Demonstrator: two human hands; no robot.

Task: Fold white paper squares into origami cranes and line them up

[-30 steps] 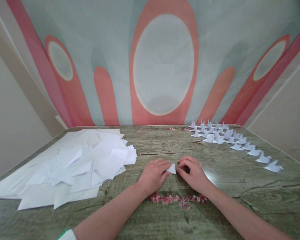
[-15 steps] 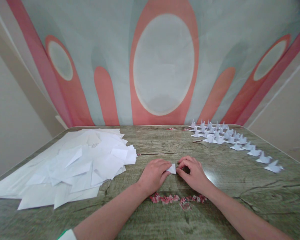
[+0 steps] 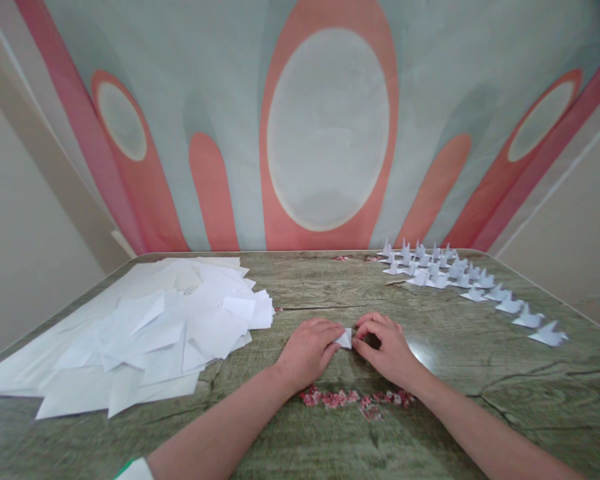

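A small folded piece of white paper [image 3: 345, 339] lies at the middle of the table between my two hands. My left hand [image 3: 313, 350] covers its left part, thumb and fingers closed on it. From the other side, my right hand [image 3: 383, 343] is curled with thumb and forefinger pinched at the paper's right edge. Just how much of that edge sits inside the pinch is hard to see. The paper's left end is hidden beneath my left fingers.
A spread heap of white paper sheets [image 3: 210, 333] covers the left of the table [image 3: 320, 283]. Several folded white paper cranes [image 3: 510, 305] stand in rows at the right and back right. A wall with a painted pattern [image 3: 245, 133] rises behind the table's far edge.
Hardly anything differs. The right fingertips now meet the paper's right edge, where a narrow gap showed before. My left hand stays in place.
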